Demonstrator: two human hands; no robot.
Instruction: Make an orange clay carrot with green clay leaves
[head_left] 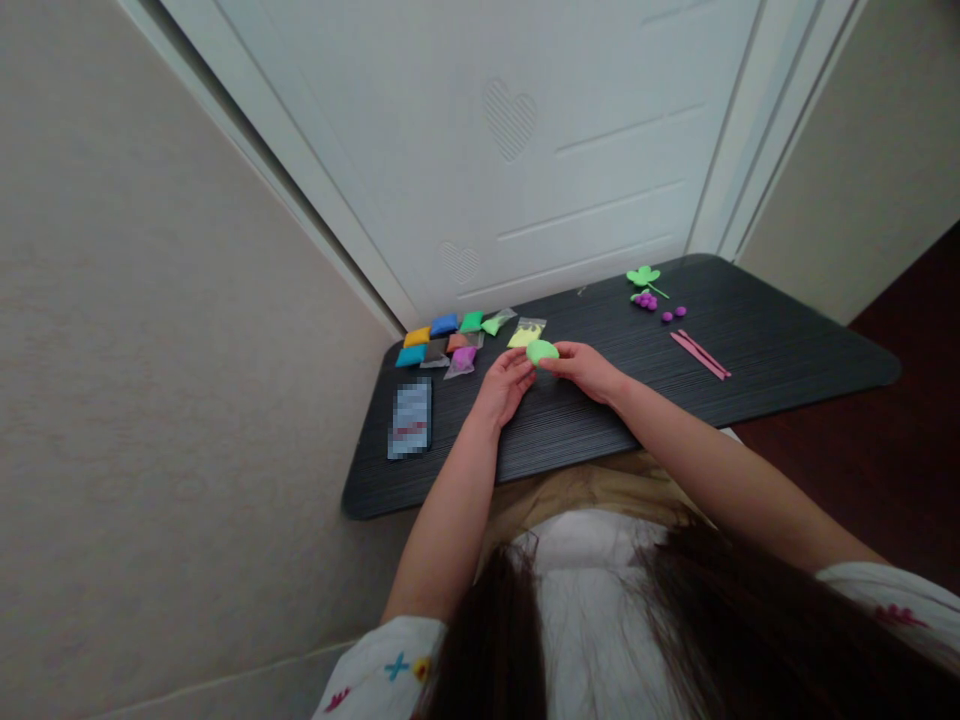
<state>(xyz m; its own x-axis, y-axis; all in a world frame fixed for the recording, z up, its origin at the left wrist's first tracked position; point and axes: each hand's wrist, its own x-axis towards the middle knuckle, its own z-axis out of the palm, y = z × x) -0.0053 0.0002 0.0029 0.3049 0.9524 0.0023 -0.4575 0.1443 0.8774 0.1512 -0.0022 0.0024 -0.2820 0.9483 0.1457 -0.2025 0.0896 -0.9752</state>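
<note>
A flattened, rounded piece of light green modelling clay (541, 352) is held up between both hands, a little above the dark table. My left hand (508, 384) has its fingers against the clay's left side. From the right, my right hand (586, 369) pinches its edge between thumb and fingers. Just behind the clay lies a clear packet of pale yellow clay (527, 332). Off to the right are a green clay leaf shape with a stem (643, 277), a cluster of purple clay balls (645, 300), loose purple balls (673, 314) and pink modelling tools (700, 355).
Several packets of coloured clay (444, 324) are grouped at the table's back left. A phone (410, 418) with a blurred screen lies near the left edge. The dark table (787, 340) has rounded corners and stands against a white door (585, 120), with a wall at the left.
</note>
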